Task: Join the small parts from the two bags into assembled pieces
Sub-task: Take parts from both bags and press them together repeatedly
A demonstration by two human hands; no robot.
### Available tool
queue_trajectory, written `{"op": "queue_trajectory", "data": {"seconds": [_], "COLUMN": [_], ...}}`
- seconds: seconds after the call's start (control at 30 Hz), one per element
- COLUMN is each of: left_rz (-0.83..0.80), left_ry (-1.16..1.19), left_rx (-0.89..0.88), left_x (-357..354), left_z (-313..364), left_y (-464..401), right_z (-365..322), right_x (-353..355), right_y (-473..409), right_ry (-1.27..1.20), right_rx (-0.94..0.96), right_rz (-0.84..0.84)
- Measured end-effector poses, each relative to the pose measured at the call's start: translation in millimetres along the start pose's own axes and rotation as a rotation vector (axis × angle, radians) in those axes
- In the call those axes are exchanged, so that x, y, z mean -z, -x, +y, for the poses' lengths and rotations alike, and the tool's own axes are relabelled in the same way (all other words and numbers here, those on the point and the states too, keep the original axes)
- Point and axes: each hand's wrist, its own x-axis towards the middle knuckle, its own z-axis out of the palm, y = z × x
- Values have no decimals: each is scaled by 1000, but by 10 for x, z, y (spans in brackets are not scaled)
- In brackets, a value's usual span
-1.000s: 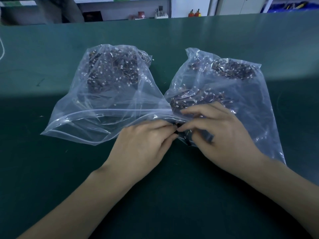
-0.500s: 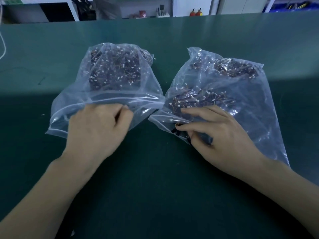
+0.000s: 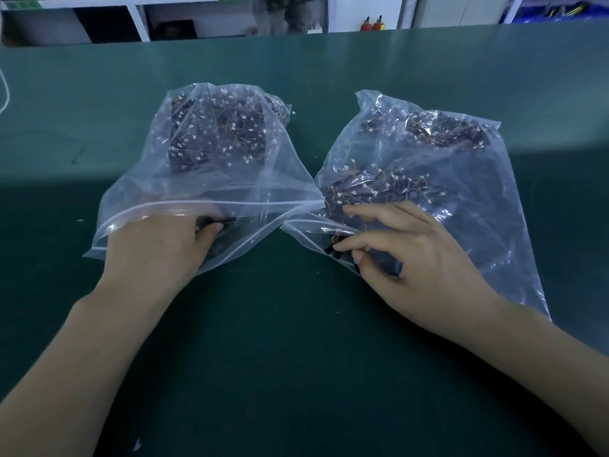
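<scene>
Bags: two, clear plastic, zip-top, laid side by side at frame centre on green table [image 3: 296,341], mouths toward lower edge.

Left bag [image 3: 211,179]: centre-left. Heap of dark small parts [image 3: 217,136] with white specks and thin wires massed at far end. Mouth open.

Right bag [image 3: 461,199]: centre-right, angled toward lower right. Two dark heaps of parts [image 3: 441,130] inside, one far, one near mouth. Near corners of both bags touching or overlapping at frame centre; which, not determinable.

Left hand [image 3: 158,249]: lower-left of centre, inserted in left bag mouth, back of hand up, fingers curled under plastic. Dark item [image 3: 214,222] at fingertips; grip on it not confirmable through blur.

Right hand [image 3: 415,258]: lower-right of centre, lying over right bag mouth. Index finger and thumb narrowed to a pinch on small dark piece [image 3: 333,249] at bag opening; remaining fingers spread loosely above, over near heap.

Both forearms bare, entering from lower corners.

Background, upper edge: white shelving [image 3: 131,14] upper left, two red bottles [image 3: 372,23] upper centre-right, blue bins [image 3: 560,9] upper right. White cord [image 3: 5,90] at left edge.
</scene>
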Motion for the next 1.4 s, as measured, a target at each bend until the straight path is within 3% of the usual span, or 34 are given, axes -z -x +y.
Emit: {"op": "queue_trajectory", "data": {"seconds": [0.17,0.27,0.43,0.6,0.77,1.13,1.4], "left_rz": [-38,33,182,191,41,-109,-140], "left_ry": [52,101,242,507,736,828,843], "left_rx": [14,-28,-261,-449,-450,-354,-342], "left_x": [65,131,231,185,159,191,200], "left_z": [90,188,462,677,891,924,940], "left_y": [-7,-9,76,220,325,389,394], "right_z": [-10,-16,-14,-29,-73,-62,-93], "right_x": [5,6,7,36,67,-1,8], "right_y": [0,3,-4,-2,10,-20,2], "right_ry": [11,-2,-63,-241,-389,-400,-585], "right_rx": [-5,-7,-2,-18,6,82,-35], "right_rz": [0,12,44,114,155,180,119]}}
